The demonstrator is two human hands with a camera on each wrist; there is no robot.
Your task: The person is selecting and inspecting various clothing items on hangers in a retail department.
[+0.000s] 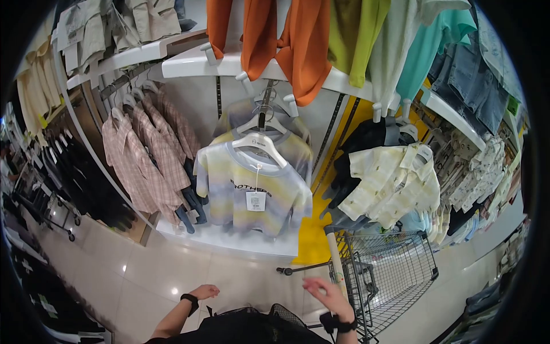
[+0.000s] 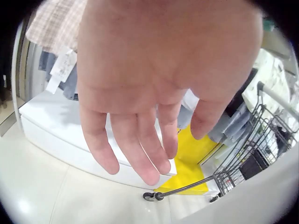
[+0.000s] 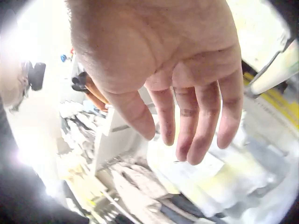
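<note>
My left hand point(image 1: 205, 292) hangs in front of the body with nothing in it; in the left wrist view its fingers point(image 2: 135, 154) are loosely extended. The right hand point(image 1: 329, 296) is raised beside the shopping cart's handle point(image 1: 334, 252), also holding nothing, its fingers point(image 3: 198, 121) relaxed in the right wrist view. Ahead, a pastel striped T-shirt point(image 1: 252, 186) with a white price tag point(image 1: 256, 201) hangs on a white hanger point(image 1: 259, 143). The wire shopping cart point(image 1: 395, 281) stands at the right.
Pink plaid shirts point(image 1: 146, 160) hang left of the T-shirt, and a pale yellow patterned shirt point(image 1: 395, 183) hangs right. Orange trousers point(image 1: 303, 46) drape from the shelf point(image 1: 183, 67) above. A white plinth point(image 1: 229, 243) rises from the tiled floor point(image 1: 143, 275).
</note>
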